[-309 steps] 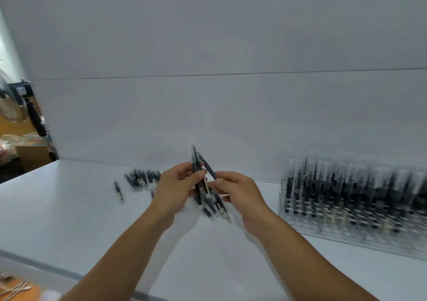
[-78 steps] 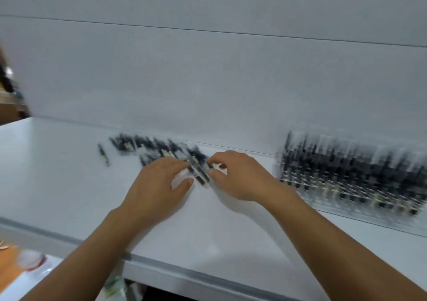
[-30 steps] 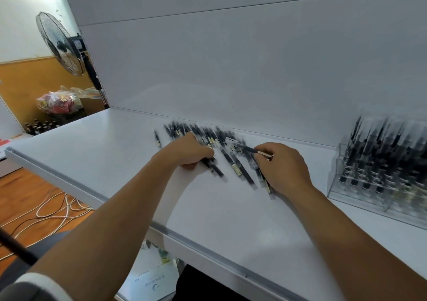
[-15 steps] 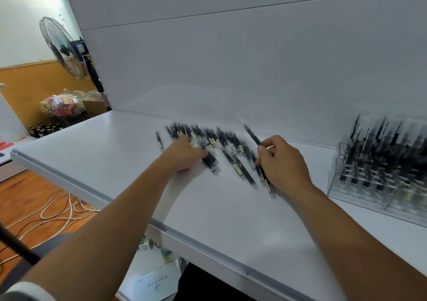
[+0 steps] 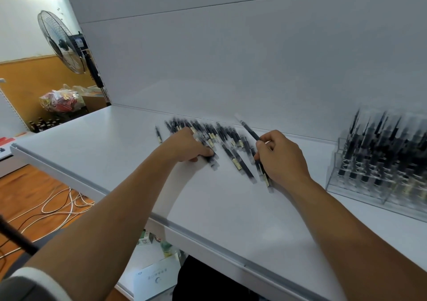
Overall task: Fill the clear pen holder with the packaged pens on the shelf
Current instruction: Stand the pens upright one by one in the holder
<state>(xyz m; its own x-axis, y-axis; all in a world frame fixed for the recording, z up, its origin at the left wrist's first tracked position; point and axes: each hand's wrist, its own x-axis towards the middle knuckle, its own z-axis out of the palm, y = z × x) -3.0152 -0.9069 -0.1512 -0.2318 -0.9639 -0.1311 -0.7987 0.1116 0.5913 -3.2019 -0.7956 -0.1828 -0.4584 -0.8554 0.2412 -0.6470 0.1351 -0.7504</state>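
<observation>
Dozens of packaged pens are lying by the back edge of the shelf, our left hand curling over some and our right hand pinching one pen, which we are risking dropping from so light a pinch before reaching the clear pen holder at the right edge.

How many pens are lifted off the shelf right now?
1: a pen pinched by the right hand, angled up toward the back wall. The pile lies flat on the shelf; the left hand covers some, so others may be hidden.
</observation>
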